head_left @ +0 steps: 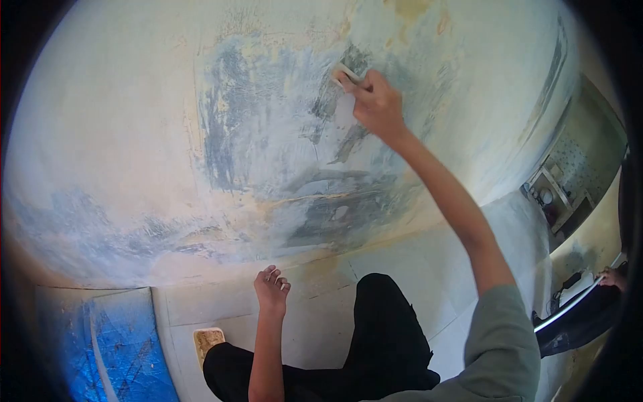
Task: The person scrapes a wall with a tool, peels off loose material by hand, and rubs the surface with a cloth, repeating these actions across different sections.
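Pale tool (340, 71) is gripped in right hand (379, 102) at stained wall (268, 120), long axis slanted up-left, partly hidden by fingers; left hand (271, 289) is held released, loosely curled.

Rough, patchy matt wall (248, 127) — streaked grey and cream, glossy crinkled blue sheet (130, 342), smooth pale floor tiles (321, 305), matt black cloth trousers (385, 321)

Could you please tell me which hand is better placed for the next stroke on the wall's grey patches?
Right, I'd judge: the right hand holds the pale tool at the wall, while the left hand is lower, with nothing visible in it.
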A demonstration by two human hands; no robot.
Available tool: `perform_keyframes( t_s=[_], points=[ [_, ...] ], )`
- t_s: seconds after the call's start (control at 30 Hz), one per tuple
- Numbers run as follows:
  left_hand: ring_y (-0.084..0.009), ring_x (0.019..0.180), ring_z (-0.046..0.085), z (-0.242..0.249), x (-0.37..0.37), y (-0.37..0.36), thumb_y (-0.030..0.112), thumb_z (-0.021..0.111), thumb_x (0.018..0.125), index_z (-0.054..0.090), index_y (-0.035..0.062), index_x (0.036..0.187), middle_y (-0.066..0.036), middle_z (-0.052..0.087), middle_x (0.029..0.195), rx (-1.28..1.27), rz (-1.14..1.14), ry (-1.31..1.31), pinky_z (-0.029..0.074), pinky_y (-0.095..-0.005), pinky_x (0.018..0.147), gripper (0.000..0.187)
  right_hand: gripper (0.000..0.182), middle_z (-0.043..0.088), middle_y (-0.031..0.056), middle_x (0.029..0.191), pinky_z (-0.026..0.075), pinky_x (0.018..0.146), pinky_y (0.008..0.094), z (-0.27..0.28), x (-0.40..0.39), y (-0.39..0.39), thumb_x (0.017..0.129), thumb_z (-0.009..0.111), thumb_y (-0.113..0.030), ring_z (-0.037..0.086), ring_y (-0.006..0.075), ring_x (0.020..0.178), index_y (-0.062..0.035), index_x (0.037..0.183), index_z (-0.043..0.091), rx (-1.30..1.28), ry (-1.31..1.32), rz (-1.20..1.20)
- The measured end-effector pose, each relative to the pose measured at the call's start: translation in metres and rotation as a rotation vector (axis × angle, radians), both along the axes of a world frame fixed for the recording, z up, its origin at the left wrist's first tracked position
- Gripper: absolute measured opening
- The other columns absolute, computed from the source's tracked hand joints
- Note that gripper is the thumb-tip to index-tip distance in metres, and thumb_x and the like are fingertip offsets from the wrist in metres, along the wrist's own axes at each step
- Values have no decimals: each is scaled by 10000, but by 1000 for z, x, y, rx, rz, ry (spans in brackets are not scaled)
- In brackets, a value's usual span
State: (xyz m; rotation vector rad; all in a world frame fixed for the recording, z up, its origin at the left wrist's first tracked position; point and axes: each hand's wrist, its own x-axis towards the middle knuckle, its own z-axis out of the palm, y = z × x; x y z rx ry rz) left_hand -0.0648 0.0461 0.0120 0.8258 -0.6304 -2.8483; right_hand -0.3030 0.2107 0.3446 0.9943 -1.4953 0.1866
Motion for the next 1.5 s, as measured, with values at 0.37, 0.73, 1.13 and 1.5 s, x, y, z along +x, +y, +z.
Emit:
perform_keyframes(
  t_s=[0.37, 0.73, 1.13, 1.5],
  points=[
    [-160, 714, 459, 3, 1, -3, 239, 504, 833, 523, 104, 1009, -12, 495, 876, -15, -4, -7, 406, -307, 642, 223, 160, 539, 25, 735, 496, 550, 332, 13, 2, 0, 698, 671, -36, 578, 230, 679, -167, 790, 674, 393, 34, 233],
    [-161, 708, 464, 4, 13, -2, 249, 471, 891, 527, 102, 1035, -22, 503, 893, 23, -15, 29, 418, -295, 635, 213, 442, 446, 28, 696, 448, 544, 347, 1, -6, 0, 687, 662, -7, 521, 208, 620, -269, 1035, 737, 64, 25, 39],
    [-160, 902, 552, 25, 1, 5, 324, 523, 932, 558, 55, 1206, -63, 592, 1103, -486, -152, 131, 477, -321, 787, 386, 171, 560, 23, 748, 413, 560, 313, -212, 106, -20, 863, 670, -120, 536, 144, 649, -49, 1013, 705, -425, -1496, 423],
    [-143, 947, 612, 40, 2, 1, 96, 635, 921, 583, 6, 1146, -52, 652, 1049, -722, -22, 285, 501, -317, 863, 248, 305, 648, 3, 872, 409, 613, 256, -266, 157, -31, 970, 574, -283, 549, 82, 719, -28, 1103, 675, -490, -2329, 640]
  ],
)
